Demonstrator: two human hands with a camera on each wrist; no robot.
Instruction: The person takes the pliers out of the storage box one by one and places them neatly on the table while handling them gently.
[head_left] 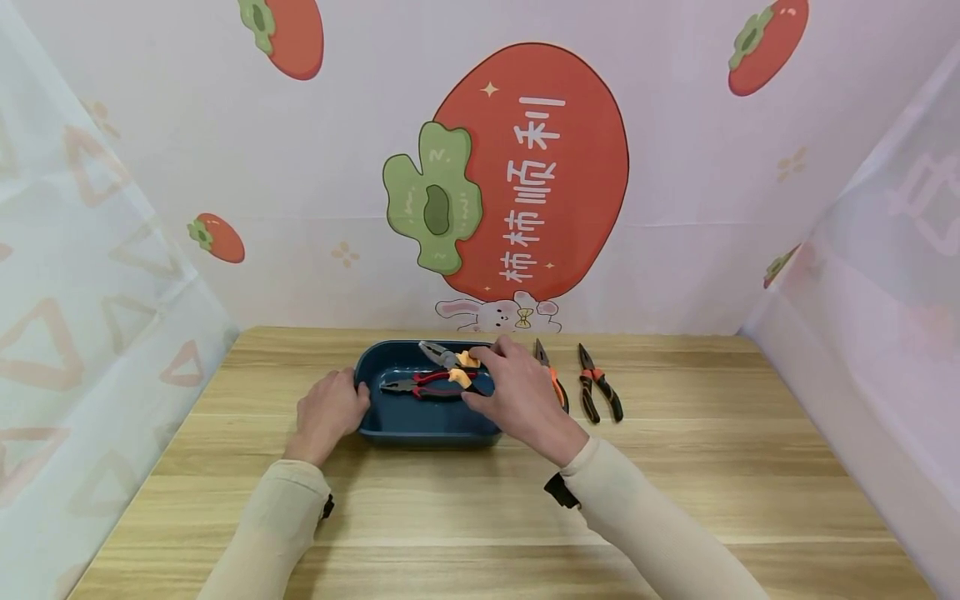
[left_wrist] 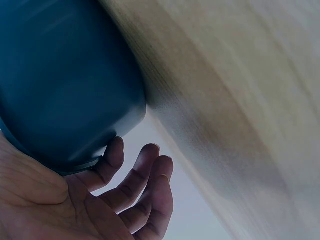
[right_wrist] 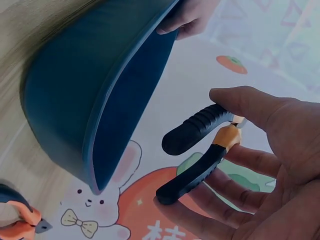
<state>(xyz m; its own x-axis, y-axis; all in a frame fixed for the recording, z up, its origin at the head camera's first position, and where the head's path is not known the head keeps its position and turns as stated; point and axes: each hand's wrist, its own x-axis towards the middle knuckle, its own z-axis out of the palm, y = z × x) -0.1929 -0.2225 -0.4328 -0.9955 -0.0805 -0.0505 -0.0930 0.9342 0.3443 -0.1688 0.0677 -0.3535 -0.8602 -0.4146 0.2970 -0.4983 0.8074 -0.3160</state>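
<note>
My left hand (head_left: 330, 410) grips the left end of a dark blue basin (head_left: 427, 438), thumb at the rim. In the left wrist view, one finger touches the outside just under the rim, while the other fingers curl away from it. Above the basin's right part, my right hand (head_left: 521, 400) holds pliers (right_wrist: 197, 129) with black and yellow handles, between thumb and fingers. Their grey head points toward the back left. Red-and-black-handled pliers (head_left: 438, 392) lie in the basin, partly hidden by the held pair.
To the right of the basin lie orange-and-black pliers (head_left: 557, 383), partly hidden behind my right hand. Farther right are long-nose pliers (head_left: 591, 375) with black and orange handles. A printed cloth (head_left: 675, 275) hangs behind the wooden table (head_left: 675, 483).
</note>
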